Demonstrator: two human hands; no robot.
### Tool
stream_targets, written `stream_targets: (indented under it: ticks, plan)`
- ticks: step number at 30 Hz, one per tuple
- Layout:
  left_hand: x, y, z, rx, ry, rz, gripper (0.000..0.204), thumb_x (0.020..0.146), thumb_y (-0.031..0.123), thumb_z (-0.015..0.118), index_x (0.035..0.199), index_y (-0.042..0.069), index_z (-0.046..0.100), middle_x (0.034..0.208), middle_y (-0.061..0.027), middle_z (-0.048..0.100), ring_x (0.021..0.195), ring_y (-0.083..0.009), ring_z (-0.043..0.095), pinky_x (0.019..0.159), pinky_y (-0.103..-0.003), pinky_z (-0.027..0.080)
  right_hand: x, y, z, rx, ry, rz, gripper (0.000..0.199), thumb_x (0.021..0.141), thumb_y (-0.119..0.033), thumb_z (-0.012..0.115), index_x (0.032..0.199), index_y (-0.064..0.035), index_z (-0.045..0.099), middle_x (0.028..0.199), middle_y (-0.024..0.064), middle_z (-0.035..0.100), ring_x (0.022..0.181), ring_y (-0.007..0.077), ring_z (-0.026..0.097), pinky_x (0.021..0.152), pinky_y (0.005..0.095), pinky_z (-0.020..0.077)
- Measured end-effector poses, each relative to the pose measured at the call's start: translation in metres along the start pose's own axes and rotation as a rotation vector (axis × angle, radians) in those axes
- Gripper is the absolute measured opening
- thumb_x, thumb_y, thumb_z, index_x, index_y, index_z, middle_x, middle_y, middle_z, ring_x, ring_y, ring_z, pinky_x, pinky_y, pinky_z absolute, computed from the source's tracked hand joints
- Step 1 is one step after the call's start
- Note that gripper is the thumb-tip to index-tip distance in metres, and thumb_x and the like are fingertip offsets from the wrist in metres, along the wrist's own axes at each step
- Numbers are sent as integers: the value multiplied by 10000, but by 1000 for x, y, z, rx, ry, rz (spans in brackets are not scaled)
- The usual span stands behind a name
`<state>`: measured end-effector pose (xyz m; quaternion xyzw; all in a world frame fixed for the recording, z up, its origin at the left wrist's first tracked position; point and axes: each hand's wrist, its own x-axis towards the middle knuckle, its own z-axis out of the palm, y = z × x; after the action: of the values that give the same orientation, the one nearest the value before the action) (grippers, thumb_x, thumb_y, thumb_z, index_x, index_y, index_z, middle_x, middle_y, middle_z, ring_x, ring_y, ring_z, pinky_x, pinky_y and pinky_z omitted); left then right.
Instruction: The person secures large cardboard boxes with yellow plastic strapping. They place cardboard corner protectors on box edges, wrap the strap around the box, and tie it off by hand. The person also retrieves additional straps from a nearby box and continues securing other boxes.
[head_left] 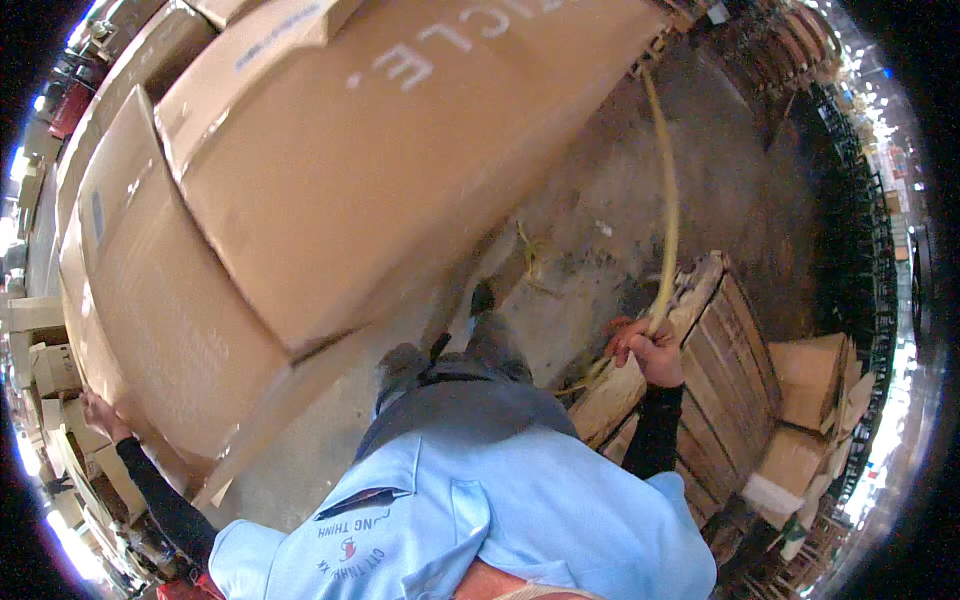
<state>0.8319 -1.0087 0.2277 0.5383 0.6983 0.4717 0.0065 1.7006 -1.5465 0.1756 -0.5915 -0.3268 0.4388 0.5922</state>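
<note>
My right hand (648,350) is closed in a fist around a yellow strap (669,190). From the fist the strap runs up and away toward the far edge of a large brown cardboard box (400,170). My left arm reaches out to the far left, where my left hand (105,415) lies against the outer side of another tall cardboard box (180,330). Its fingers look stretched out, small and near the picture's rim. The two boxes stand side by side, with a dark seam between them.
Beside my right hand stands a stack of wooden pallets (725,370). Open cardboard boxes (810,380) lie to its right. A loose yellow strap piece (528,250) is on the concrete floor (740,180). More cartons (55,370) fill the far left.
</note>
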Motion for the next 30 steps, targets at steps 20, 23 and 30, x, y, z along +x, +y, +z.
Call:
stream_targets:
  ticks: [20, 23, 30]
  plan:
    - [-28, -118, -51, -34, -392, 350, 360, 1008, 287, 419, 1201, 29, 578, 803, 16, 570, 701, -126, 513, 647, -308, 468, -247, 86, 363, 795, 93, -312, 234, 995, -340, 518, 983, -107, 502, 612, -15, 484, 528, 139, 486, 689, 358, 438]
    - [-51, -96, -36, -691, -316, -59, 122, 960, 154, 508, 887, 84, 577, 638, 30, 480, 515, -111, 467, 454, -270, 396, -291, 107, 425, 447, -7, -224, 271, 928, -341, 618, 958, -88, 525, 658, 36, 564, 590, 204, 549, 787, 439, 460]
    - [-129, -39, -98, -1003, -279, -205, 242, 969, 107, 466, 729, 118, 433, 566, 18, 435, 424, -75, 383, 365, -251, 298, -354, 151, 496, 666, 169, 38, 124, 979, -234, 540, 996, -113, 560, 677, -14, 485, 668, 131, 479, 851, 414, 405]
